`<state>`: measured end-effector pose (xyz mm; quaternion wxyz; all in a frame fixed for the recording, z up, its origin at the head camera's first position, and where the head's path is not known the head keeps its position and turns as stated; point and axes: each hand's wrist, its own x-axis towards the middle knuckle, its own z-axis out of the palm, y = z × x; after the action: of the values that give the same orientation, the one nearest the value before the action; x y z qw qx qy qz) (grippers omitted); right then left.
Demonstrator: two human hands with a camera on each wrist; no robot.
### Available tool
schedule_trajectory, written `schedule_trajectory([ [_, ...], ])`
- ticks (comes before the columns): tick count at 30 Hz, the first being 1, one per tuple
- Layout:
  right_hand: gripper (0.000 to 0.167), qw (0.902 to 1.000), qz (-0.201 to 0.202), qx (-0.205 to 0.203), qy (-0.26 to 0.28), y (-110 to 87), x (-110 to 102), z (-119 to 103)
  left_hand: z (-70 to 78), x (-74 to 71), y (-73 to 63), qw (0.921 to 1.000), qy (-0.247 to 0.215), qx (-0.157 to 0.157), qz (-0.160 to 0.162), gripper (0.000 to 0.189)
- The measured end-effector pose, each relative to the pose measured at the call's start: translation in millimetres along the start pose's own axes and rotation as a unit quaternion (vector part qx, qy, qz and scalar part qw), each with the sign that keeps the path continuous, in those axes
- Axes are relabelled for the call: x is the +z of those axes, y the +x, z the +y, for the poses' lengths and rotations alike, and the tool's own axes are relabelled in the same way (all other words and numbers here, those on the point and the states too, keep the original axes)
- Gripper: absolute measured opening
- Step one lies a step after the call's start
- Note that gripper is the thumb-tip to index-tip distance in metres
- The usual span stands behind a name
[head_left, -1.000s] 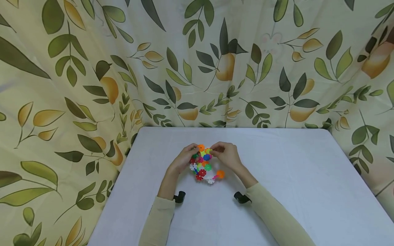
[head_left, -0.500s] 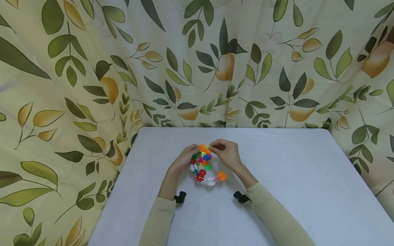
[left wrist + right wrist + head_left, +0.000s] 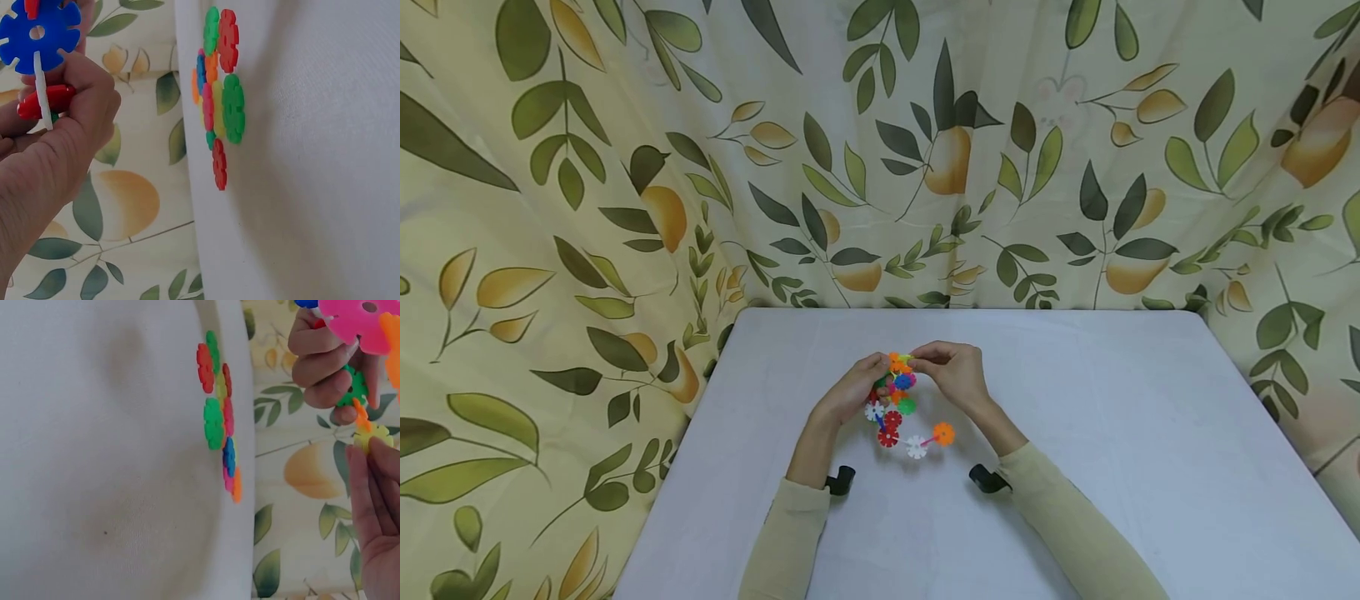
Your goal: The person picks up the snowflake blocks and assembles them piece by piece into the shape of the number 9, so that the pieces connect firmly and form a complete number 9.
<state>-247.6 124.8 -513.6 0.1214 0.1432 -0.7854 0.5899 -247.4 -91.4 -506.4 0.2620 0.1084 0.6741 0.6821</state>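
The left hand (image 3: 852, 390) grips the chain (image 3: 888, 437) above the table (image 3: 1090, 417); the right hand (image 3: 953, 377) pinches the yellow disc (image 3: 373, 434) against the orange disc (image 3: 360, 415). Judged risks: crooked pressure could part those two; a slackened left grip could drop the chain.

Discs (image 3: 904, 382) — red, blue, orange, green; curtain (image 3: 1045, 50) — cream, leaf-patterned.

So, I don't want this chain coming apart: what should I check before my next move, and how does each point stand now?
1. Left hand grips the disc chain: ok.
2. Right hand pinches the yellow disc: ok.
3. Yellow disc meets the orange disc: ok.
4. That joint fully seated: cannot tell, too small.
5. Trailing orange disc clear of the right hand: ok.
6. Discs on the table spread apart: not ok, bunched together.
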Motion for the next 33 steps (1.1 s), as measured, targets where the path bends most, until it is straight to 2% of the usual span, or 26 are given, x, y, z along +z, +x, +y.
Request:
schedule_trajectory([
  [5, 0.007, 0.9999, -0.009, 0.011, 0.006, -0.2, -1.6, -0.1, -0.1, -0.6, 0.4, 0.9999, 0.010, 0.011, -0.004, 0.038],
  [11, 0.019, 0.9990, -0.038, 0.022, 0.007, 1.6, -1.8, -0.3, -1.0, -5.5, -1.1, 0.9978, 0.046, 0.023, 0.042, 0.032],
  [13, 0.021, 0.9985, -0.045, 0.031, -0.006, 2.8, -1.4, 1.4, -0.6, -7.7, -2.2, 0.9963, 0.059, 0.025, 0.057, 0.034],
  [16, 0.021, 0.9952, -0.064, 0.044, -0.060, 4.8, -0.5, 3.7, -0.2, -11.2, -3.0, 0.9949, 0.069, 0.025, 0.070, 0.034],
  [20, 0.022, 0.9820, -0.113, 0.059, -0.139, 9.6, 2.9, 10.0, 0.2, -15.5, -3.4, 0.9949, 0.072, 0.018, 0.067, 0.031],
  [25, 0.028, 0.9624, -0.178, 0.081, -0.189, 14.5, 11.1, 22.3, -0.4, -18.6, -2.2, 0.9946, 0.083, 0.016, 0.060, 0.028],
  [30, 0.029, 0.9420, -0.203, 0.083, -0.254, 15.5, 20.0, 29.7, -0.7, -18.5, -3.1, 0.9944, 0.084, 0.005, 0.063, 0.026],
  [33, 0.025, 0.9344, -0.206, 0.080, -0.279, 15.7, 22.6, 30.0, -0.4, -18.0, -3.8, 0.9945, 0.083, -0.005, 0.063, 0.024],
])
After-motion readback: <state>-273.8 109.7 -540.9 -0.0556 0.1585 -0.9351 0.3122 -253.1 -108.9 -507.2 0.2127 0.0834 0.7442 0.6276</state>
